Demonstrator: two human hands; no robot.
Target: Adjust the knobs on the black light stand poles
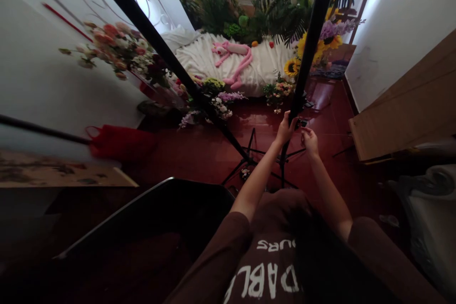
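My left hand is wrapped round the black pole of a light stand, low on its shaft. My right hand is just right of that pole, its fingers pinched at a small black clamp knob. Whether the fingertips press on the knob itself is too small to make out. A second black stand pole leans across the view on the left, apart from both hands. The spread tripod legs of the stands rest on the red floor below my hands.
A white-draped bench with a pink plush toy stands ahead among artificial flowers. On the left are a red bag and a large black panel. A brown cardboard panel and an ornate chair are on the right.
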